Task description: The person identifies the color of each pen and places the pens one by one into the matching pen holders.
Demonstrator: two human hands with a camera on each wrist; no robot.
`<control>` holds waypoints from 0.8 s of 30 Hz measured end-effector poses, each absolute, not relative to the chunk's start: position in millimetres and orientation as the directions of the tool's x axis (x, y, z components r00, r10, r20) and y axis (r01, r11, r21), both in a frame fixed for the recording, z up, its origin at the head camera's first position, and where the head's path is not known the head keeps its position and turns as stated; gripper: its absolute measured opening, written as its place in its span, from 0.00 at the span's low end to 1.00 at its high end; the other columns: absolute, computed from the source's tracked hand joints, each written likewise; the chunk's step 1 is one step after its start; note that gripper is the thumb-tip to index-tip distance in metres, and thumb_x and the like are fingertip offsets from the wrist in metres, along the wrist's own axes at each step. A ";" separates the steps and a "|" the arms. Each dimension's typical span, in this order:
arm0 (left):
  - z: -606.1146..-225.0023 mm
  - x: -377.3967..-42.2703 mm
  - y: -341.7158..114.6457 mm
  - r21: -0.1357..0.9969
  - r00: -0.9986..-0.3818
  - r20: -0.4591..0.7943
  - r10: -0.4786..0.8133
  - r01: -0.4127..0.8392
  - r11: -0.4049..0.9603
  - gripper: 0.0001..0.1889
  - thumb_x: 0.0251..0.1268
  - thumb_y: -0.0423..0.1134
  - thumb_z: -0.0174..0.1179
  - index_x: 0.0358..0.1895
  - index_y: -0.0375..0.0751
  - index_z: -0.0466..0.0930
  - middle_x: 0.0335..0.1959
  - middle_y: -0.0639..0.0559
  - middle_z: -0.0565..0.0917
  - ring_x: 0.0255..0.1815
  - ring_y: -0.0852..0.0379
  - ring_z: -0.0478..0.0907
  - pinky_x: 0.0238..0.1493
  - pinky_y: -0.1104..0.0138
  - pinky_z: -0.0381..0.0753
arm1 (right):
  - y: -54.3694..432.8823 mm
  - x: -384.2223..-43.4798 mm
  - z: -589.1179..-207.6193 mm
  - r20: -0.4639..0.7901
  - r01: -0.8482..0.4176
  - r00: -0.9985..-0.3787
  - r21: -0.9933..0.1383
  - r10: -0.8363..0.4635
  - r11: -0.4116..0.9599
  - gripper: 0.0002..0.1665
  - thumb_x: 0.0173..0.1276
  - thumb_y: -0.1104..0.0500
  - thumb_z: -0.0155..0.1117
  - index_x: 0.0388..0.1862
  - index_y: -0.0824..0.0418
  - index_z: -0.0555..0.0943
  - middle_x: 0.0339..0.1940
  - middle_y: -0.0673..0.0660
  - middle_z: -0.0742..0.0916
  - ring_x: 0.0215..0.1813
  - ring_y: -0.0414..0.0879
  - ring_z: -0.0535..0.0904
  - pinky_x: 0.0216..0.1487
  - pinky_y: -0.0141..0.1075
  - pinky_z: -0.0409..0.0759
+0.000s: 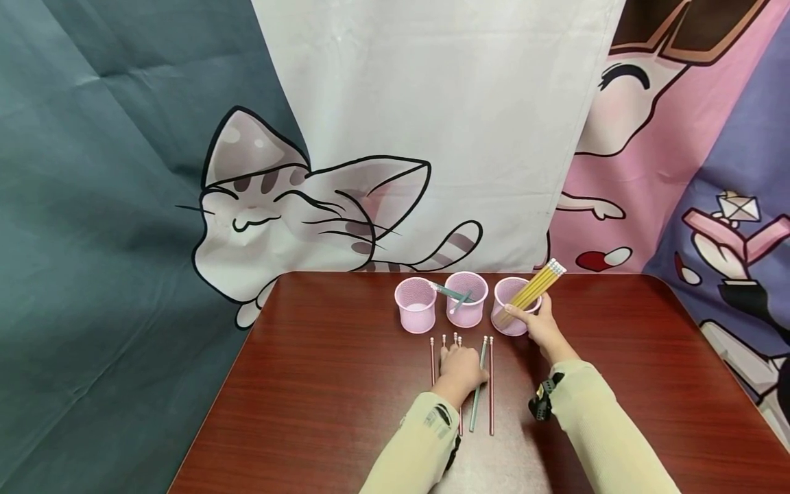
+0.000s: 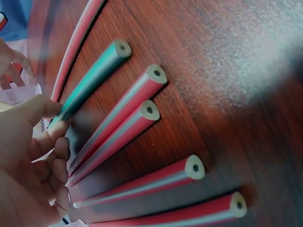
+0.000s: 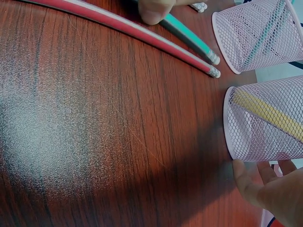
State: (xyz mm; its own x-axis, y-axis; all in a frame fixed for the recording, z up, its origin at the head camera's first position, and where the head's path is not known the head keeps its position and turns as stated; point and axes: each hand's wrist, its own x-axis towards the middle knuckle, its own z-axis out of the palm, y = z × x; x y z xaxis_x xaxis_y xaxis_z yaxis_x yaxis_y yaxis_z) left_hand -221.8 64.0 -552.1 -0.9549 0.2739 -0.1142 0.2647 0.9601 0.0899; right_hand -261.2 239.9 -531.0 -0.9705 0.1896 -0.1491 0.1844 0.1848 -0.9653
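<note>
Three pink mesh cups stand in a row at the table's far side. My right hand grips the right cup low on its side; the thumb touches the mesh of the right cup. A bundle of yellow pencils leans in it. My left hand lies over a row of red pencils, fingers curled on them, and its thumb touches a green pencil. The middle cup holds a green pencil. The left cup looks empty.
More pencils lie beside my left hand: a green one, a red one to its right and a red one to the left. The dark wood table is backed by a cartoon-print cloth.
</note>
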 end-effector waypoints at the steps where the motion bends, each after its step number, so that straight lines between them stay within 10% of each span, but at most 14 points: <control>1: -552.0 -221.9 63.6 0.094 -0.957 -0.108 0.270 0.261 0.961 0.17 0.44 0.60 0.64 0.22 0.50 0.81 0.32 0.57 0.83 0.40 0.56 0.73 0.43 0.60 0.64 | 240.0 -261.3 -531.0 -0.149 0.183 -0.971 -0.966 0.186 0.183 0.51 0.62 0.48 0.63 0.70 0.57 0.41 0.66 0.68 0.59 0.58 0.57 0.59 0.41 0.47 0.68; 24: -519.9 -231.0 65.5 0.264 -0.958 0.120 0.262 0.285 0.921 0.16 0.43 0.56 0.60 0.11 0.55 0.68 0.14 0.62 0.72 0.33 0.58 0.76 0.41 0.60 0.73 | 239.9 -262.4 -533.1 -0.124 0.160 -0.974 -0.968 0.190 0.192 0.49 0.62 0.49 0.63 0.69 0.58 0.42 0.64 0.67 0.60 0.54 0.54 0.61 0.37 0.44 0.68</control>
State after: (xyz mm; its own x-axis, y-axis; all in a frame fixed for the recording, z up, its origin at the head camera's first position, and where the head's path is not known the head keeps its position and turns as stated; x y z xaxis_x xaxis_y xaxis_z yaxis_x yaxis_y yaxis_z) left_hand -231.0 65.5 -519.9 -0.9575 0.2621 0.1203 0.2853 0.9213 0.2641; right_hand -262.4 239.9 -533.1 -0.9740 0.1896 -0.1236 0.1602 0.1918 -0.9683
